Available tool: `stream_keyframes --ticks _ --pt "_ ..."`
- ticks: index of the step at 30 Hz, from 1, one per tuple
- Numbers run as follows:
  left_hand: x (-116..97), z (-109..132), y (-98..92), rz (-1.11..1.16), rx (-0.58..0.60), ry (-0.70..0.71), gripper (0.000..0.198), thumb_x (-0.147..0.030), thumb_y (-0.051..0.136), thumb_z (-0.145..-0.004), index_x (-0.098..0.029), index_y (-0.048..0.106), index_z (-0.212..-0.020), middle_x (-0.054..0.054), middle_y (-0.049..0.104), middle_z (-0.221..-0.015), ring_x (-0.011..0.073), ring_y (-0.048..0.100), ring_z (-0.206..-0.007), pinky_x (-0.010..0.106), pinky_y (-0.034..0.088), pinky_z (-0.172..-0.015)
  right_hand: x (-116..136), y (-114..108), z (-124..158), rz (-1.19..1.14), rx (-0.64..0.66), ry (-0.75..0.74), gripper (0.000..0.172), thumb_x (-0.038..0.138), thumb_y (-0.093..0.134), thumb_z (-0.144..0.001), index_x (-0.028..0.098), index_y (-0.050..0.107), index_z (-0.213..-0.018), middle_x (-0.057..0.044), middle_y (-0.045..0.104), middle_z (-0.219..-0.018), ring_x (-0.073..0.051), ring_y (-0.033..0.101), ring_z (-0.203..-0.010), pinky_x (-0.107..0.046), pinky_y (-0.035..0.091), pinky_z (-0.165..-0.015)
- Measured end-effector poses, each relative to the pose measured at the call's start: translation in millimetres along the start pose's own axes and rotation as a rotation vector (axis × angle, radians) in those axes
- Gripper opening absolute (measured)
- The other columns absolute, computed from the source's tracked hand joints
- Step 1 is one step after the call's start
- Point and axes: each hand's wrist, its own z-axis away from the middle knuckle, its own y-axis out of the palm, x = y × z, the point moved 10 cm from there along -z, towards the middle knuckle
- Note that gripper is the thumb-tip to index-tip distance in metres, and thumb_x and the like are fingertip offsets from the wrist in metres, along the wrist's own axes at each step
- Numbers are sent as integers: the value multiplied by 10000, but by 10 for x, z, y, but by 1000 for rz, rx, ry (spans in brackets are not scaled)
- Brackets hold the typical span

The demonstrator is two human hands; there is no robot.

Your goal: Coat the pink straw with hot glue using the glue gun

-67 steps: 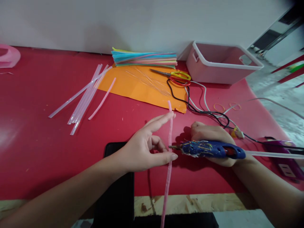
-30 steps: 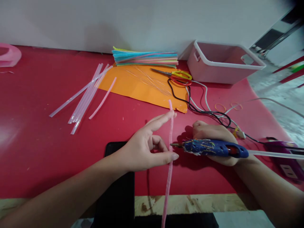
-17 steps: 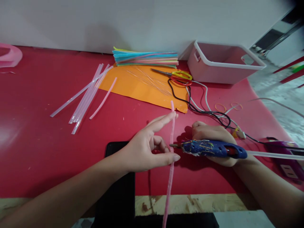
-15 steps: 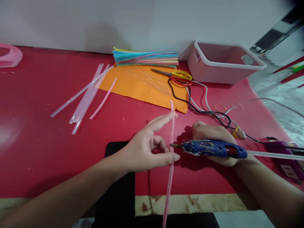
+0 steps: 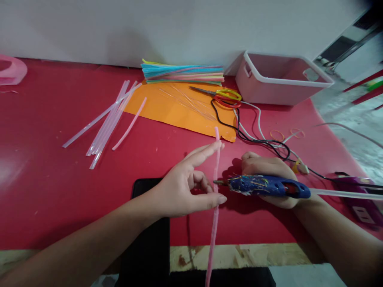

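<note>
My left hand holds a fuzzy pink pipe cleaner with the thumb low on it and the fingertips higher up. The stem runs nearly upright through the view, and its lower end leaves the frame at the bottom. On the right, my right hand is wrapped round a blue hot glue gun, worn and smeared with dried glue. Its metal nozzle meets the pipe cleaner between my left thumb and fingers. A long clear glue stick sticks out of the gun's back end.
Behind lie clear glue sticks, a short pink stem, an orange sheet with scissors, and bundled coloured pipe cleaners. A pink bin, tangled cords and a purple power strip stand right; a black phone-like slab lies in front.
Almost nothing differs. The glue gun's nozzle stays at the pipe cleaner, and both hands keep their hold; the whole view has shifted by a few pixels.
</note>
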Motion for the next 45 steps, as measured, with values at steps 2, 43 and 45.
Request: stream_keyframes --ticks 2,43,45 --pt "-14 -3 11 -9 17 25 1013 -11 845 -740 -517 464 -1531 55 181 -1775 -10 629 -734 158 571 -707 -9 8 3 -14 -2 1 308 505 505 -1001 231 612 -910 -8 616 -678 -177 497 -573 -370 378 -652" --pt "23 5 36 8 19 -4 983 -68 867 -746 -481 465 -1542 128 177 -1770 -15 619 -671 192 590 -671 16 23 -35 16 12 12 343 538 470 -1018 233 592 -918 -9 655 -698 -176 539 -591 -385 413 -689" --pt "29 7 32 11 15 -6 986 -75 869 -748 -480 456 -1547 125 175 -1771 -13 620 -677 195 590 -678 12 8 -31 14 10 15 325 521 489 -1011 230 595 -913 -12 653 -699 -176 528 -584 -385 407 -686"
